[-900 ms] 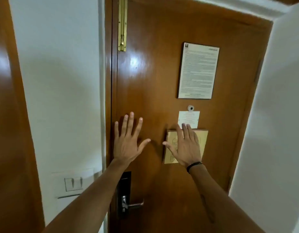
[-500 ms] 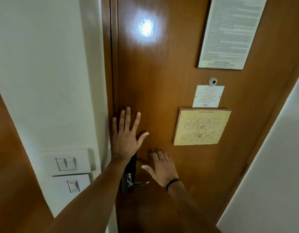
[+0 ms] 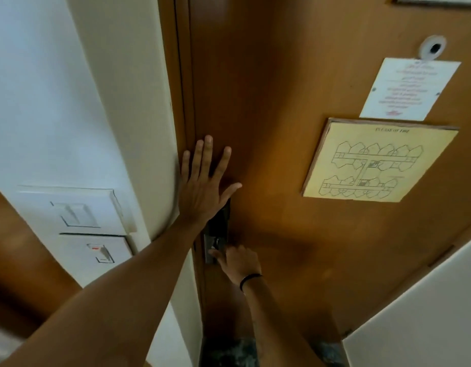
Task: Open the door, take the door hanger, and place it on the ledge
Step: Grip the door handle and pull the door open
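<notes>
The brown wooden door (image 3: 282, 102) is closed and fills most of the head view. My left hand (image 3: 202, 189) lies flat on it beside the latch edge, fingers spread. Lower down, my right hand (image 3: 239, 263), with a black band on the wrist, is curled over the lever of the dark lock plate (image 3: 218, 229); the hand hides the lever itself. No door hanger or ledge is in view.
A yellow fire plan (image 3: 374, 160), a white notice (image 3: 409, 88) and a peephole (image 3: 434, 47) are on the door. White light switches (image 3: 75, 213) sit on the left wall. A white wall (image 3: 427, 313) closes in at lower right.
My right hand dropped from the yellow plan down to the lock and closed over the lever. The left hand stayed flat on the door. The camera came closer and tilted down.
</notes>
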